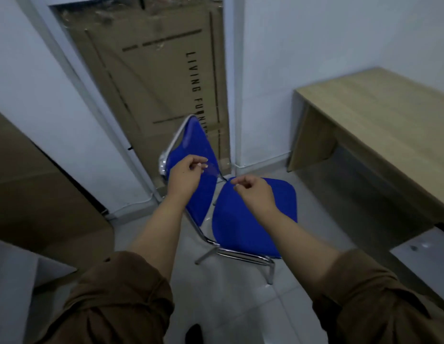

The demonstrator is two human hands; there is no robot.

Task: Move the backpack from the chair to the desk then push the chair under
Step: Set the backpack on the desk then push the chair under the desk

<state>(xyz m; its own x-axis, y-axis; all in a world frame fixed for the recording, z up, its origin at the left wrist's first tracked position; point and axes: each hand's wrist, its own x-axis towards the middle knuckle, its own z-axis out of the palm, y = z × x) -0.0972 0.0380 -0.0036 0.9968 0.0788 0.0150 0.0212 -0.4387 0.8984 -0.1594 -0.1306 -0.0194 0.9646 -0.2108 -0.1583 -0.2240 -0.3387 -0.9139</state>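
A blue chair [253, 219] with a chrome frame stands on the tiled floor in the middle, its backrest [191, 145] toward the far wall and its seat bare. No backpack is in view. My left hand [185, 176] hovers in front of the backrest, fingers loosely bent and apart, holding nothing. My right hand [253, 194] is over the back of the seat, fingers curled in on themselves, also with nothing in it. The light wooden desk [380, 115] stands to the right against the wall, and the part of its top that shows is bare.
A tall cardboard furniture box [154, 78] leans in the doorway behind the chair. A second large brown box [42, 194] stands at the left. A grey surface [424, 256] juts in at the lower right below the desk. Pale floor tiles lie between chair and desk.
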